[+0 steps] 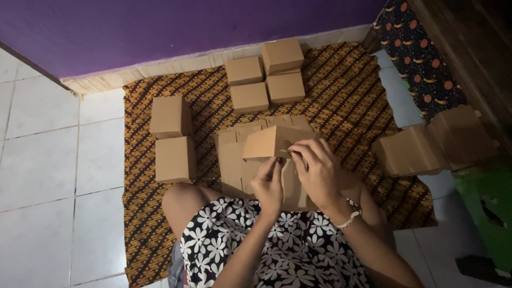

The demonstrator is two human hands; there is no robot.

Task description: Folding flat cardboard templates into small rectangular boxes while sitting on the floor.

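Note:
A half-folded brown cardboard box [265,143] is held up over my lap by both hands. My left hand [269,184] pinches its lower edge from underneath. My right hand [317,170] grips its right side, fingers curled over a flap. Beneath the box lies a stack of flat unfolded cardboard blanks [234,160] on the patterned cloth [341,90].
Several finished brown boxes stand on the cloth: two at the left [170,136] and a group at the back [265,74]. A bundle of flat blanks [434,144] leans at the right. White floor tiles [48,160] lie left, a purple wall [160,26] behind.

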